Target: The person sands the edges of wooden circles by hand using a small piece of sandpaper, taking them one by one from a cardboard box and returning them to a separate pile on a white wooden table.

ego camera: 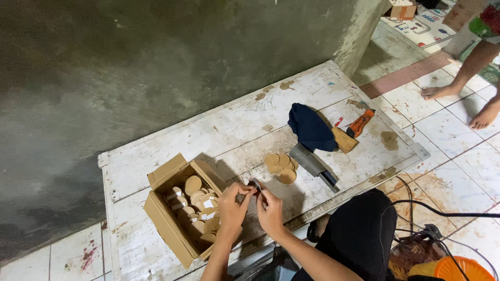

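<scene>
My left hand [232, 205] and my right hand [270, 209] meet above a worn white board [229, 125] that lies on the floor. Together they pinch one small dark object [254, 184] between the fingertips; its kind is too small to tell. Just left of my hands stands an open cardboard box [165, 213] filled with several round tan wooden discs [200, 208]. A small pile of the same discs [282, 166] lies on the board just beyond my right hand.
A dark blue cloth [311, 127], a grey tool [312, 165], a wooden block [344, 139] and an orange-handled tool [360, 123] lie at the board's right end. Another person's bare feet [461, 101] stand on the tiles at the right. Black cables [442, 213] and an orange container [453, 269] sit near my knee.
</scene>
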